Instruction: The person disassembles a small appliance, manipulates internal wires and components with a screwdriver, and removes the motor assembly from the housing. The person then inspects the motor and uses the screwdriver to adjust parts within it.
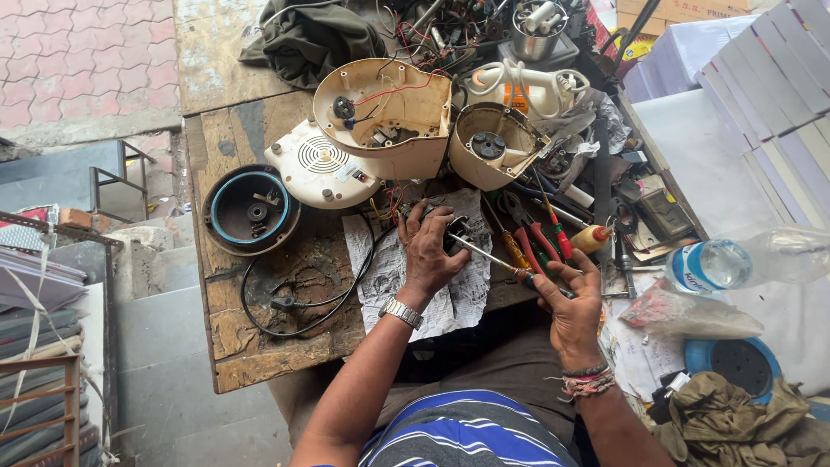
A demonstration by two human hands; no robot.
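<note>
my left hand pins small motor on newspaper, bench centre. my right hand grips screwdriver, tip toward 10 o'clock. keep blade seated square, motor steady.

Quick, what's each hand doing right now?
Left hand: closed on a small dark motor part, on newspaper.
Right hand: gripping a screwdriver.

The left hand covers most of the motor. The screwdriver handle is hidden in the right hand. The bottle runs off-frame.
</note>
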